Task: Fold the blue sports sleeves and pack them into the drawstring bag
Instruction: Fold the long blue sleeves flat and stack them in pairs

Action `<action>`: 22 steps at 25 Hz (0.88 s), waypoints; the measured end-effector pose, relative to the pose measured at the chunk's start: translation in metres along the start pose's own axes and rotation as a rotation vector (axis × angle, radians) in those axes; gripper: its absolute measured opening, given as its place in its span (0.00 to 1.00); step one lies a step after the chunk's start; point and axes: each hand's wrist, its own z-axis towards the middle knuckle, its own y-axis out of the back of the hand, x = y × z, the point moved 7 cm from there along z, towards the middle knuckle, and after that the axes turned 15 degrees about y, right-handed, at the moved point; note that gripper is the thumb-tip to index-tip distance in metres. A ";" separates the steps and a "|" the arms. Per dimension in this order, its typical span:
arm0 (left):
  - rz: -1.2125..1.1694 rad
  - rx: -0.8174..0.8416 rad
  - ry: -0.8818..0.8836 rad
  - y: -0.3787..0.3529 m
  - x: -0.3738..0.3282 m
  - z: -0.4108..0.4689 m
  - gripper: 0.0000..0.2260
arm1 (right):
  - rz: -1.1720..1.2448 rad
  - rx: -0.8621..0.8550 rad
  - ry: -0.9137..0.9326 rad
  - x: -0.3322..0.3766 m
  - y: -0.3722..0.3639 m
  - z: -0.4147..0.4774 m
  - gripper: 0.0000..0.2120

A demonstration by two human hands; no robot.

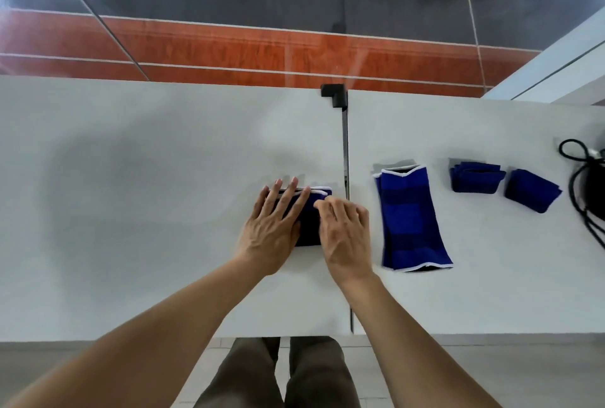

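A folded blue sleeve [309, 222] with white trim lies on the white table [131, 211] in front of me. My left hand [273, 226] presses flat on its left half, fingers straight. My right hand [343, 231] rests on its right side with fingertips curled at the white-trimmed edge. An unfolded blue sleeve [411, 217] lies flat to the right. Two folded blue sleeves, one [476, 177] and another [532, 191], sit further right. The black drawstring bag [589, 185] with its cord lies at the right edge, partly out of view.
A dark seam with a black bracket [334, 95] splits the table just right of my hands. Beyond the far edge are an orange-red floor strip and dark tiles. The table's near edge runs above my legs.
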 end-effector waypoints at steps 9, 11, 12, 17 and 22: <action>0.013 0.042 0.007 -0.005 0.001 0.004 0.28 | -0.075 0.346 -0.020 -0.003 -0.010 -0.017 0.30; 0.033 0.041 0.006 -0.004 -0.002 0.005 0.27 | -0.030 0.386 -0.038 -0.010 -0.010 -0.016 0.30; 0.037 0.040 0.013 -0.004 -0.003 0.005 0.27 | -0.007 0.404 -0.038 -0.013 -0.009 -0.014 0.30; 0.084 -0.024 0.090 0.010 -0.014 0.003 0.30 | 0.164 0.345 0.025 -0.024 0.010 -0.006 0.28; 0.072 -0.120 0.225 0.034 -0.036 0.001 0.31 | 0.274 0.189 0.070 -0.069 0.043 -0.027 0.25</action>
